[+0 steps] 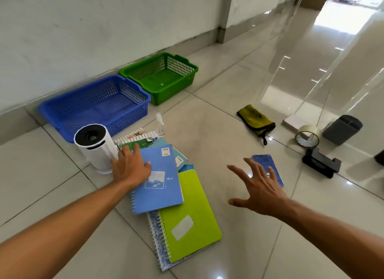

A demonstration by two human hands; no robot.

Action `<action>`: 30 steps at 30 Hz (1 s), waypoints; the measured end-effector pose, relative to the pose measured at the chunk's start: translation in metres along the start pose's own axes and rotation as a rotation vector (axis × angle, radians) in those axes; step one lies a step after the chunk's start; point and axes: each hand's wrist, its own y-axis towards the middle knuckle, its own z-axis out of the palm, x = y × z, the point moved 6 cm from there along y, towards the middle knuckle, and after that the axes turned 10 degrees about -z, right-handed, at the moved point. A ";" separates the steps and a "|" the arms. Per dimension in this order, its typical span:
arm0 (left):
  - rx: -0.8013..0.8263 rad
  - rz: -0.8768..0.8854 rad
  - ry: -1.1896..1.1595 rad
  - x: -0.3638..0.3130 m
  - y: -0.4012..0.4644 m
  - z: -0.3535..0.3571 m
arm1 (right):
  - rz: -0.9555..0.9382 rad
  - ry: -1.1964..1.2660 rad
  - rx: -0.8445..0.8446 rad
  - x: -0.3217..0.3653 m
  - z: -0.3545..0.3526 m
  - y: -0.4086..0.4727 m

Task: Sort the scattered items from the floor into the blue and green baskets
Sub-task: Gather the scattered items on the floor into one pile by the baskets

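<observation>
A blue basket (52, 112) and a green basket (187, 63) stand side by side against the wall, both with nothing in them. My left hand (129, 166) lies flat on a light blue spiral notebook (164, 193) atop a pile with a lime green notebook (195, 212) and a box of markers (135, 136). A white cylinder device (97, 150) stands just left of that hand. My right hand (259, 185) hovers with fingers spread over a small dark blue notepad (270, 166), holding nothing.
A small clear spray bottle (160, 125) stands behind the pile. To the right lie a yellow cloth (256, 117), a roll of clear tape (307, 135), a black tape dispenser (321, 163), a grey box-shaped device (342, 129) and a white pad (293, 122). A glass panel rises at the right.
</observation>
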 end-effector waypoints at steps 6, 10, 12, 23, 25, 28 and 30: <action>-0.021 0.328 0.035 -0.052 -0.032 0.006 | 0.083 -0.044 0.061 0.001 -0.029 0.000; 0.025 0.412 0.073 -0.069 -0.045 0.018 | 0.082 -0.112 0.029 -0.012 -0.048 0.010; 0.005 0.442 0.075 -0.073 -0.046 0.016 | 0.099 -0.140 -0.003 -0.023 -0.055 0.013; -0.127 0.568 0.110 -0.087 -0.042 0.018 | 0.128 -0.029 0.079 -0.082 -0.001 0.017; -0.113 0.573 0.135 -0.092 -0.040 0.025 | 0.106 -0.046 0.111 -0.093 0.011 0.019; -0.092 0.587 0.160 -0.109 -0.039 0.035 | 0.050 -0.091 0.120 -0.107 0.024 0.031; -0.084 0.602 0.186 -0.120 -0.041 0.038 | 0.065 -0.069 0.102 -0.115 0.031 0.040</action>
